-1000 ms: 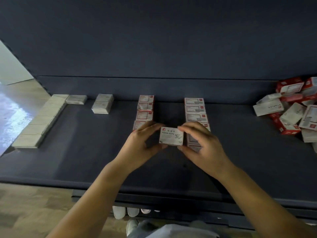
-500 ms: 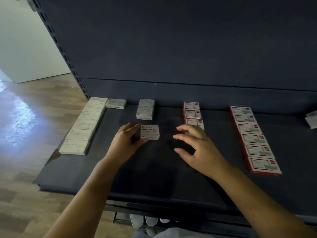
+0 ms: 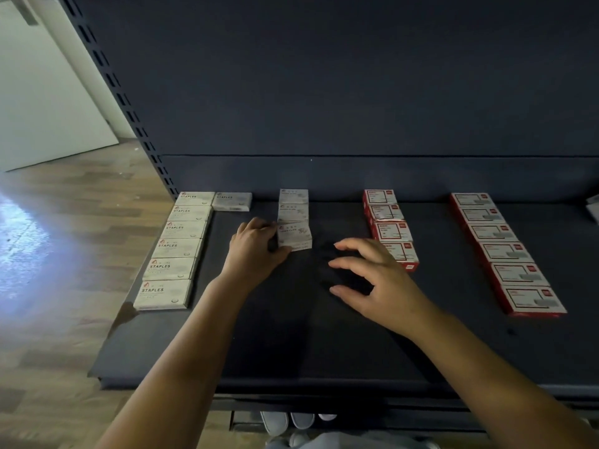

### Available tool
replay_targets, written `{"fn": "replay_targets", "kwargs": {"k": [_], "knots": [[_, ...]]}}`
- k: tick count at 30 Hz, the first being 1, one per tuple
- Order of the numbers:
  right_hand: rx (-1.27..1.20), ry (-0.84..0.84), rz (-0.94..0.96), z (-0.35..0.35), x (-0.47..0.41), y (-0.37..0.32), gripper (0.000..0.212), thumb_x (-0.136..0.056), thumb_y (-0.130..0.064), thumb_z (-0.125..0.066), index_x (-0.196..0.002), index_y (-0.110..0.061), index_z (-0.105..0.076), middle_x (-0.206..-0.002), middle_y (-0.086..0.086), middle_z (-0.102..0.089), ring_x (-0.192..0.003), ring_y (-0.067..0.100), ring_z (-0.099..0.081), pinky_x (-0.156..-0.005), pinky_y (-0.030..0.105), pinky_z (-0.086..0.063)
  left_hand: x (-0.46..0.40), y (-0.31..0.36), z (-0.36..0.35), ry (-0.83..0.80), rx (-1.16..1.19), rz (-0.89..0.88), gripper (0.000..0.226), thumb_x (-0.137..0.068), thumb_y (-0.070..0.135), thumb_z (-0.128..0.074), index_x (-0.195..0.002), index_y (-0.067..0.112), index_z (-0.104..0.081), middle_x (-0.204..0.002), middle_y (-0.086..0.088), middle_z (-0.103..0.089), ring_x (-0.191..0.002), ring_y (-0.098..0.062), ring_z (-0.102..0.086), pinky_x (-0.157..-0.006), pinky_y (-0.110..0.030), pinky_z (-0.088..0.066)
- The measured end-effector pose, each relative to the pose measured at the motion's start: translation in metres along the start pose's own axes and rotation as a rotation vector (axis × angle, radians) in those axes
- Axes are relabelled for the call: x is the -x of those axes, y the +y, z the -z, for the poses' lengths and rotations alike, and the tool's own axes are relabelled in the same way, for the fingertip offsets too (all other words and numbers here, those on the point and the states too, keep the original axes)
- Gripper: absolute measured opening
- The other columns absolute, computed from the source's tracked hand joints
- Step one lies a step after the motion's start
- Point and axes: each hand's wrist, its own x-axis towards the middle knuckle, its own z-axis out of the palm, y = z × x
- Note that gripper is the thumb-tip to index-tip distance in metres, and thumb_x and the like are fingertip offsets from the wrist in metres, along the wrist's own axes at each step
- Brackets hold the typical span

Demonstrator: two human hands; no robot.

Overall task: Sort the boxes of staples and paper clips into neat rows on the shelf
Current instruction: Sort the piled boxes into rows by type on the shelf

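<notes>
Two bare arms, uncovered along their whole visible length; left forearm (image 3: 181, 361) and right forearm (image 3: 479, 361) slim and smooth, bare from wrist to the lower edge of the view; left hand (image 3: 256, 251) seen from the back, knuckles faintly ridged; right hand (image 3: 372, 286) with long, slender fingers (image 3: 353, 246) and short, rounded nails, the thumbnail plainest; pale grey-white garment (image 3: 343, 440) low between the arms, soft and lightly folded, its kind not to be told from so narrow a strip; white shoes (image 3: 275, 422) just above that cloth, rounded and plain at the toes, only the toe caps in view, details lost in the dim light
</notes>
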Motion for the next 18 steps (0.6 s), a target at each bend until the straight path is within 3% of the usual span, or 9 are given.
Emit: {"fn": "replay_targets", "kwargs": {"k": [4,10,18], "knots": [[0.007,0.026,-0.004,-0.002,-0.004,-0.002,0.044,-0.078,-0.044,-0.053,-0.104,-0.014,-0.068,-0.12,0.0,-0.056,-0.114,0.01,-0.043,-0.096,0.025,-0.033,-0.001,-0.003,0.0,0.041,0.023,-0.01,0.044,-0.085,0.03,-0.063,-0.125,0.013,-0.058,-0.125,-0.008,-0.052,-0.117,-0.028,-0.041,-0.098,-0.036,-0.035],[0.001,0.043,-0.029,-0.001,-0.006,-0.001,0.044,-0.078,-0.045,-0.052,-0.104,-0.014,-0.069,-0.12,0.0,-0.056,-0.115,0.01,-0.043,-0.097,0.029,-0.035,0.004,0.002,0.004,0.061,0.062,-0.004,0.054,-0.084,0.032,-0.063,-0.132,0.01,-0.05,-0.127,-0.009,-0.05,-0.12,-0.028,-0.039,-0.1,-0.037,-0.034],[0.01,0.137,-0.031,0.009,-0.001,0.01,0.039,-0.079,-0.04,-0.055,-0.1,-0.011,-0.07,-0.116,0.005,-0.058,-0.111,0.011,-0.045,-0.094,0.019,-0.035,0.018,0.035,0.0,0.16,0.044,-0.212,0.055,-0.072,0.032,-0.063,-0.119,0.003,-0.061,-0.111,-0.011,-0.06,-0.102,-0.037,-0.053,-0.088,-0.045,-0.042]]}}
